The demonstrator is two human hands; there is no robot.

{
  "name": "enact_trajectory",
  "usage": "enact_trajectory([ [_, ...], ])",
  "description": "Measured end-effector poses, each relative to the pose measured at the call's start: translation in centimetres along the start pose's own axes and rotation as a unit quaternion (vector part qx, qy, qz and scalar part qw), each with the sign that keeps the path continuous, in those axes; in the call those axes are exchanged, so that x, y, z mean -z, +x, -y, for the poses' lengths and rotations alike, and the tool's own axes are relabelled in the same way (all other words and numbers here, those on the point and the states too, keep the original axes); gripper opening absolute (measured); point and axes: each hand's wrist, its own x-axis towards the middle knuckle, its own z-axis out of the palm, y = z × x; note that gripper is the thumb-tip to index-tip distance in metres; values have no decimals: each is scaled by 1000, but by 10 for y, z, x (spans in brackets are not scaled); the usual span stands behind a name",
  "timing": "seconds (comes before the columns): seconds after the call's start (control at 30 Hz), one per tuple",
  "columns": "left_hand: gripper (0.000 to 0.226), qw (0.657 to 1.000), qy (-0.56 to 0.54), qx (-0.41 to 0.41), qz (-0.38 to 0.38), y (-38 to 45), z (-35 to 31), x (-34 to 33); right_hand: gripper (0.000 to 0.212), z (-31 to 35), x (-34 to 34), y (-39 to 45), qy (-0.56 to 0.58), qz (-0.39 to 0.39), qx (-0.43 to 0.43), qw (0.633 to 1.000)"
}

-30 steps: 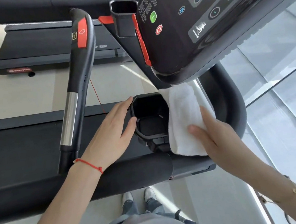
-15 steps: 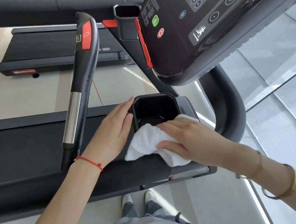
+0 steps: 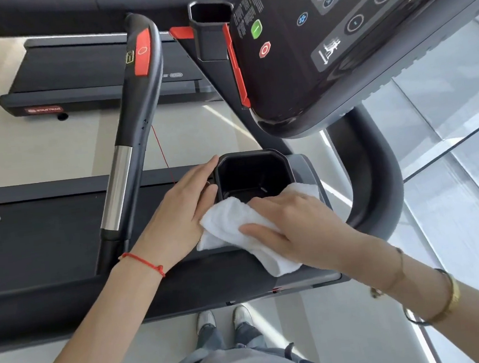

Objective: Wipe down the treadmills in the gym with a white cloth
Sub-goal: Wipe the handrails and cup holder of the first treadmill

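Observation:
A black treadmill fills the view, with its console (image 3: pixel 336 40) at upper right and a square black cup holder (image 3: pixel 253 174) at centre. My right hand (image 3: pixel 298 228) presses a crumpled white cloth (image 3: pixel 230 223) onto the near rim of the cup holder and the ledge below it. My left hand (image 3: pixel 180 216) lies flat against the holder's left side, fingers together, thumb on the rim. The cloth partly covers the holder's front edge.
A black and chrome handrail (image 3: pixel 132 139) with a red button rises left of my left hand. A second cup holder (image 3: pixel 212 29) sits higher up. Another treadmill (image 3: pixel 99 74) stands behind. Glass panels (image 3: pixel 448 146) lie to the right; my shoes (image 3: pixel 222 319) stand on pale floor.
My right hand has carried the cloth from the right side of the cup holder to its near edge and bunched it there. My left hand has stayed against the holder.

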Motion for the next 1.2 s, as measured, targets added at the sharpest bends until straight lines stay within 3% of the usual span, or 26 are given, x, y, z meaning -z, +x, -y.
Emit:
enact_trajectory([
  [0.17, 52, 1000, 13, -12, -2, -1, 1, 0, 44, -16, 3, -24, 3, -31, 1, 1000],
  [0.47, 55, 1000, 16, -10, -2, -3, 2, -1, 39, 8, -23, -47, 146, -162, -198, 956],
  [0.77, 53, 1000, 16, -10, -9, -2, 5, -4, 37, -17, -10, 0, 230, -133, -214, 940],
  [0.97, 53, 1000, 15, -5, -5, -2, 3, -3, 32, -13, -12, -38, 283, -162, -246, 913],
  [1.13, 54, 1000, 23, -5, -5, -2, 2, -3, 40, -18, -2, -25, 158, -263, -229, 924],
  [1.2, 54, 1000, 20, -5, -3, -2, 1, -2, 46, -19, 0, -13, 121, -263, -226, 930],
])
